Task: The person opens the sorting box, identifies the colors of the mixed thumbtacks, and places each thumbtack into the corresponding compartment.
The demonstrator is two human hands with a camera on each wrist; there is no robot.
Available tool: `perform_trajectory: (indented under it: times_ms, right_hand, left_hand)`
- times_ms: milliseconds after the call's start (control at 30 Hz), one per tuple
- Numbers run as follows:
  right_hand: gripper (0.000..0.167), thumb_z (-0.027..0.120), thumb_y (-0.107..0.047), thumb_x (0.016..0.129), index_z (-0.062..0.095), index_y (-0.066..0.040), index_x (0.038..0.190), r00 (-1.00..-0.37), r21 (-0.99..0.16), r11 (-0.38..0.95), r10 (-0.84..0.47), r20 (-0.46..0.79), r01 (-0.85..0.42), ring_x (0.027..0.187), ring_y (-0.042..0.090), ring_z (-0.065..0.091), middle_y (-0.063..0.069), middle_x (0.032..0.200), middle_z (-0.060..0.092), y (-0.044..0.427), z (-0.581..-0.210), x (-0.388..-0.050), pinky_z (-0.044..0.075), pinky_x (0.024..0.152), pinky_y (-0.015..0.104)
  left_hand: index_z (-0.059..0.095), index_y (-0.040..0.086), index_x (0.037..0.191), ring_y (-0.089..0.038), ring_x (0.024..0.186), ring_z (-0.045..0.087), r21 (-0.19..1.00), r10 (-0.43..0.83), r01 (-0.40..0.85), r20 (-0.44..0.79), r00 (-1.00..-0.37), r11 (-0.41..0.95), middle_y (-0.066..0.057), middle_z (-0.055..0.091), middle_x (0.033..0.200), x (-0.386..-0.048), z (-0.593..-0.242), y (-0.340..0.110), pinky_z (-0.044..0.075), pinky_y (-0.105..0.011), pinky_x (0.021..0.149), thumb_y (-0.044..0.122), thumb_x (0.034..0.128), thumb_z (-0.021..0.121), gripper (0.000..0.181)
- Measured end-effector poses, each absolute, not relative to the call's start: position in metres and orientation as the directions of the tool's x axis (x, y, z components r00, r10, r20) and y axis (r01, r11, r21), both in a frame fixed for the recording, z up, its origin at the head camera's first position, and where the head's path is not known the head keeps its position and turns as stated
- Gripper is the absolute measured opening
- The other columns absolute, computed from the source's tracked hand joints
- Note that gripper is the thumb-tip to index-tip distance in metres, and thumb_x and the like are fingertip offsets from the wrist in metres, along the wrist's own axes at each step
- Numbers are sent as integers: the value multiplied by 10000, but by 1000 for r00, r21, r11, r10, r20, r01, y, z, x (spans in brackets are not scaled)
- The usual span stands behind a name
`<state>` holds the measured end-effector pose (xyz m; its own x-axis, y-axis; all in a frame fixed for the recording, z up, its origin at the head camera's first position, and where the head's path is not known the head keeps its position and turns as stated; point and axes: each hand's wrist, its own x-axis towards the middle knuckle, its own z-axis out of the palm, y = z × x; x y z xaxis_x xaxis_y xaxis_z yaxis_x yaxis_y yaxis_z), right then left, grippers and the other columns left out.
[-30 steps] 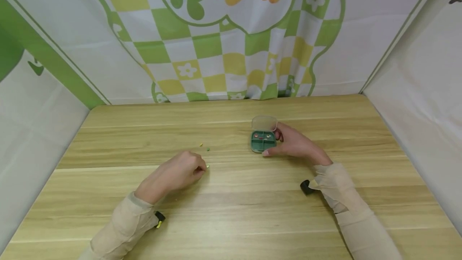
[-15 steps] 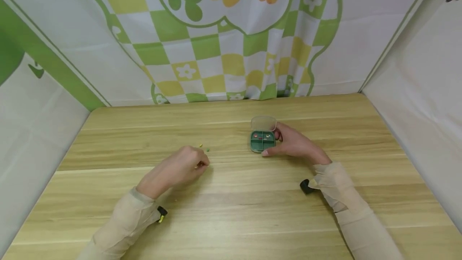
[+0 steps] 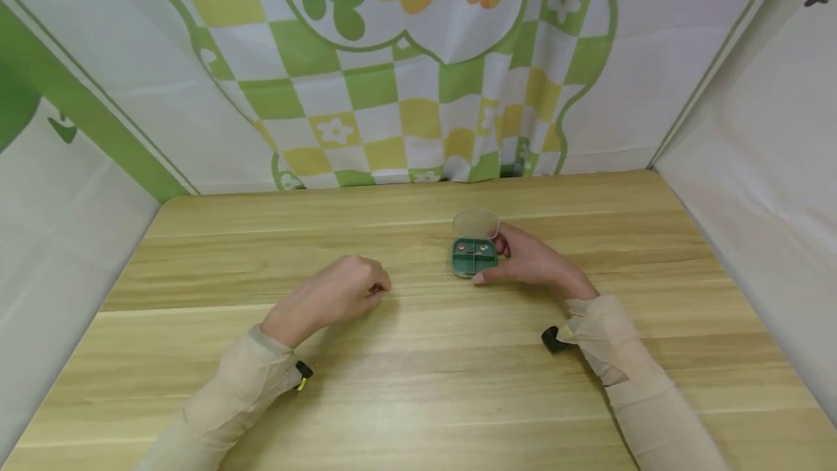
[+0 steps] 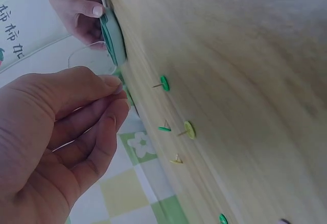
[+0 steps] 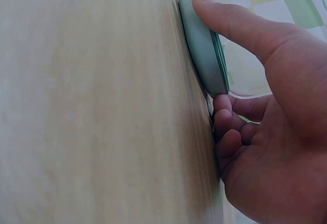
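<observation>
The left hand (image 3: pixel 330 298) is above the wooden table, its thumb and index fingertip pinching a small pale thing (image 4: pixel 120 88), mostly hidden. Past that hand, in the left wrist view, lie green and yellow thumbtacks, among them a green one (image 4: pixel 164 83) and a yellow one (image 4: pixel 189 130), points sticking up. The right hand (image 3: pixel 539 262) holds the small green divided box (image 3: pixel 474 265), thumb at its front side and curled fingers at its back right. The box's clear lid (image 3: pixel 476 224) stands raised; small red and pale pieces sit in the back compartments.
The wooden table (image 3: pixel 418 384) reaches back to a green, yellow and white patterned curtain (image 3: pixel 418 78). White cloth walls stand at left and right. Dark pieces hang at both wrists. Part of a pinkish thing (image 4: pixel 284 221) shows at the bottom of the left wrist view.
The left hand has moved slightly right and away from the body, and in the head view it now covers the small green and yellow pieces. The right hand and the box look still.
</observation>
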<state>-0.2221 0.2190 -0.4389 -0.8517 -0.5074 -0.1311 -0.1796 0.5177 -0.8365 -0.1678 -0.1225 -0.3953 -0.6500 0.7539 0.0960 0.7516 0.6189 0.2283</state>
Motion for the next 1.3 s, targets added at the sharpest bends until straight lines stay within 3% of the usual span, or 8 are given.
perform_trajectory:
  times_ms: [167, 600, 1067, 1300]
  right_hand:
    - [673, 921, -223, 800, 540, -39, 1324, -850, -840, 511, -511, -127, -181, 924, 208, 621, 131, 1031, 675, 219, -440, -222, 514, 849, 310]
    - [628, 919, -224, 804, 555, -30, 1276, -864, -827, 534, -486, -133, -173, 890, 210, 588, 137, 1014, 650, 221, -439, -221, 500, 800, 307]
    - [586, 907, -231, 823, 565, -62, 1268, -849, -823, 531, -515, -122, -203, 900, 211, 608, 129, 1028, 668, 221, -434, -223, 506, 803, 309]
    - [610, 911, -271, 822, 555, -134, 1299, -844, -824, 531, -519, -135, -195, 896, 197, 564, 101, 1018, 624, 221, -439, -225, 482, 791, 313]
  left_hand:
    - [529, 158, 666, -47, 661, 372, 222, 765, 763, 98, -637, 607, 62, 453, 680, -175, -394, -113, 336, -193, 607, -52, 899, 677, 346]
    - [609, 125, 744, -75, 682, 397, 201, 791, 787, 82, -607, 583, 33, 490, 722, -199, -389, -62, 376, -217, 636, 28, 1008, 615, 281]
    - [660, 128, 752, -89, 688, 475, 180, 826, 830, 118, -551, 528, 10, 619, 767, -231, -400, -9, 456, -249, 652, 59, 1004, 627, 262]
    - [698, 101, 873, -117, 781, 629, 177, 824, 848, 204, -529, 501, -3, 675, 862, -241, -401, 7, 582, -306, 727, 61, 1003, 634, 150]
